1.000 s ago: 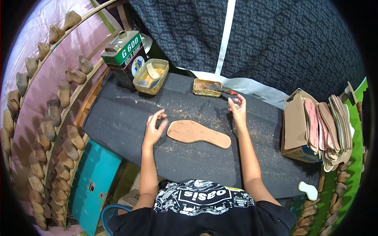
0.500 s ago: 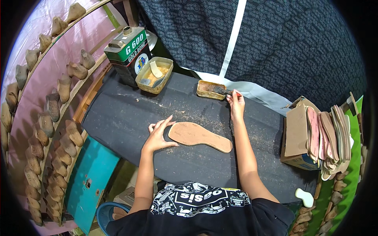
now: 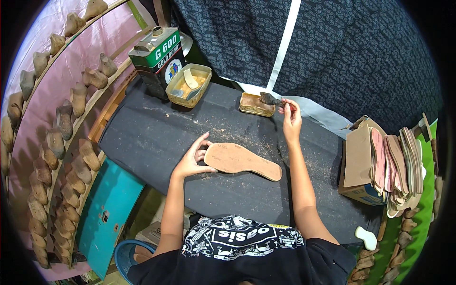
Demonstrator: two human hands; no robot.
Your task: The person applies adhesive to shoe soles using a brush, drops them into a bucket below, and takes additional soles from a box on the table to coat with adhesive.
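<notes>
Wooden shoe lasts [image 3: 65, 126] line curved racks at the far left, beside the desk's left edge. A teal panel [image 3: 109, 216] stands below that edge. On the desk [image 3: 237, 194], which has a dark cloth cover, a green-and-black metal can [image 3: 158, 61] stands at the back left corner. A plastic tub [image 3: 183, 99] with scraps inside is just beside it.

The left hand [image 3: 194, 159] is spread in a wide curve, thumb and forefinger well apart, at the broad end of a tan insole [image 3: 242, 161]. Its fingers meet the rounded edge; whether they press on it, I cannot tell. The insole lies flat mid-desk, narrow end pointing right, with crumb-speckled cloth before and behind it.

Behind it, near the back edge, sits a small glue-stained container [image 3: 256, 110]. A dark-bristled brush [image 3: 269, 98] is over its right end, the handle pinched between the thumb and fingers of the right hand [image 3: 290, 116].

Speckled cloth stretches rightward to a cardboard box [image 3: 356, 164] packed with soles [image 3: 394, 166], by the right edge.
</notes>
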